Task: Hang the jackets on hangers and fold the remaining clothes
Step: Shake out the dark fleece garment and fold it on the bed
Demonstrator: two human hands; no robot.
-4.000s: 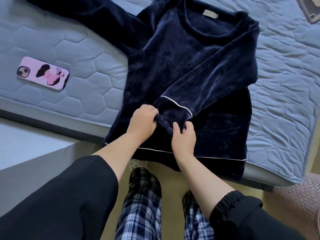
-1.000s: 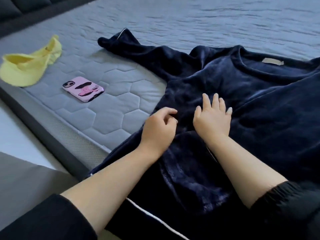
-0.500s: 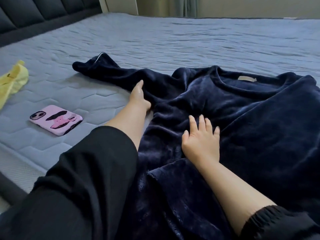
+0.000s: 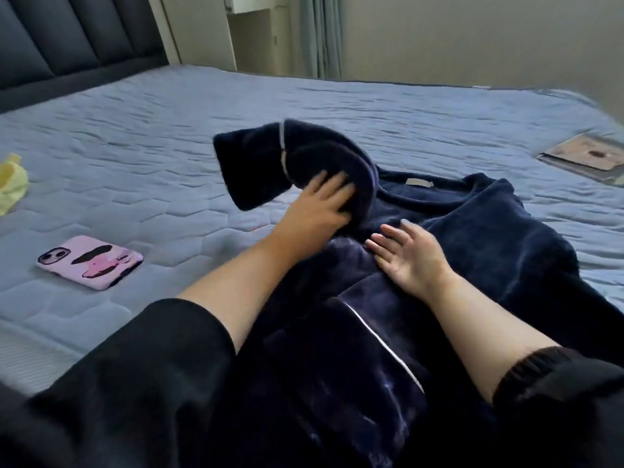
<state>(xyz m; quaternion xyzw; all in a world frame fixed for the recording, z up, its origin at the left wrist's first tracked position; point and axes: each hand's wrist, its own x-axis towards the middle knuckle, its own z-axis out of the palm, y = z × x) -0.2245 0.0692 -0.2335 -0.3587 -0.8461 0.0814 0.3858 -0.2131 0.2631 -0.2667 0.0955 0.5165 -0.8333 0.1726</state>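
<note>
- One navy top (image 4: 472, 251) lies on the quilted blue bed (image 4: 169, 136); the left grip (image 4: 320, 204) clutches its sleeve (image 4: 270, 163), held up above the top.
- Right grip (image 4: 408, 258): fingers spread, over the top.
- Pink phone (image 4: 89, 261) left of the top; headboard (image 4: 67, 35) and curtain (image 4: 320, 35) beyond it.

We've got a blue-grey quilted mattress (image 4: 371, 106) filling most of our view, with a dark padded headboard (image 4: 67, 35) off to the left. Behind it there's a plain beige wall (image 4: 472, 35), a grey-blue curtain (image 4: 320, 32) and a pale cabinet (image 4: 256, 35) just beside it. Soft, even light.
</note>
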